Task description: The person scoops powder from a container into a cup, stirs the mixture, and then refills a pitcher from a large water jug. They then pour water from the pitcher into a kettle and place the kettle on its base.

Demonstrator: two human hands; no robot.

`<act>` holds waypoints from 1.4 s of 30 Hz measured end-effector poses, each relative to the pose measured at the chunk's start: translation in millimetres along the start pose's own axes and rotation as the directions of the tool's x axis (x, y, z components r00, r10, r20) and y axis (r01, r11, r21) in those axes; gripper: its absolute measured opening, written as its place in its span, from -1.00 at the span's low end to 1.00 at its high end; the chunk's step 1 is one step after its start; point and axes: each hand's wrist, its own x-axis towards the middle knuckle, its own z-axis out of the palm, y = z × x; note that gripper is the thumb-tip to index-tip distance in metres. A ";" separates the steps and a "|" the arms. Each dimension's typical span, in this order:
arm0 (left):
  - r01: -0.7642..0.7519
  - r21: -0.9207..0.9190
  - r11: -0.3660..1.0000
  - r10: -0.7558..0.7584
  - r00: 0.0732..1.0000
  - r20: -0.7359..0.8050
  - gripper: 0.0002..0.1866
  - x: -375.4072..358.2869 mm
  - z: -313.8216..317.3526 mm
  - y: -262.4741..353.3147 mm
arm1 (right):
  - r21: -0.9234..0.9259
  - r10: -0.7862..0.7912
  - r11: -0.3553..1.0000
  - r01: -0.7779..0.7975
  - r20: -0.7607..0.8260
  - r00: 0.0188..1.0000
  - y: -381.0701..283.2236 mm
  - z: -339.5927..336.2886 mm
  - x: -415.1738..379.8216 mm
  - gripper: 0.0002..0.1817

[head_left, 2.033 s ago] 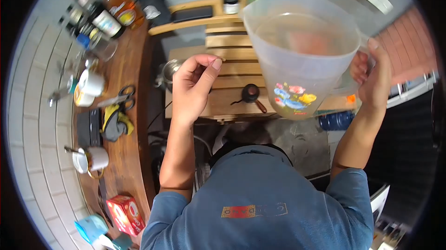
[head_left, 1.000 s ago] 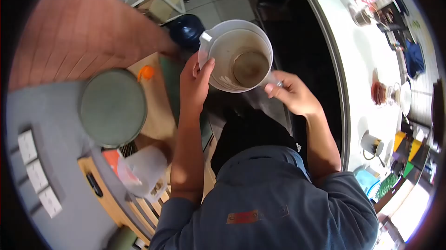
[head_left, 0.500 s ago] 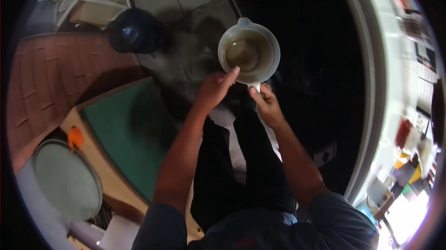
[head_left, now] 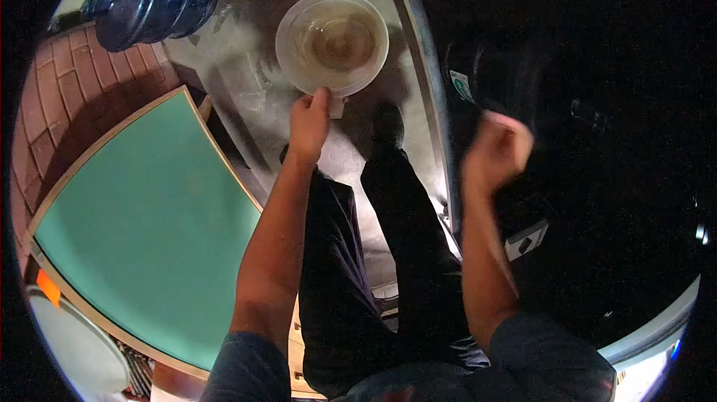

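Note:
My left hand grips a pale, translucent plastic bowl by its near rim, beside the short handle, with the thumb on top. The bowl has a small pouring lip at its far side and some cloudy, brownish liquid in it. To the right, my right hand is raised apart from the bowl, over a dark area. Motion smears its fingers; they look bent, and whether they hold anything does not show. A small green and white label lies just beyond that hand.
A green board with a wooden edge fills the left side. Beyond it lies a big blue water bottle near reddish brick-patterned flooring. A pale round object sits at lower left. A light-coloured frame edge borders the dark area.
My right hand has let go of the bowl's handle and moved right. The left hand now carries the bowl alone. The view has turned right and down, away from the bright room.

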 end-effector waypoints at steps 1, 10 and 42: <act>-0.005 0.005 1.000 0.005 1.000 0.006 -0.54 4.9 -3.9 -9.1 | 0.247 0.193 0.961 -0.127 -0.264 0.945 16.7 -11.9 13.7 -0.72; -0.199 -0.107 0.974 0.192 0.979 -0.074 -0.55 8.2 -17.9 4.3 | 0.229 0.251 0.943 -0.241 -0.016 0.968 136.4 -73.1 146.4 -0.45; -0.471 -0.040 0.881 0.470 0.865 0.177 -0.72 -41.4 -50.5 57.6 | 0.382 -0.550 0.817 0.433 0.289 0.783 -15.1 23.1 133.7 -0.60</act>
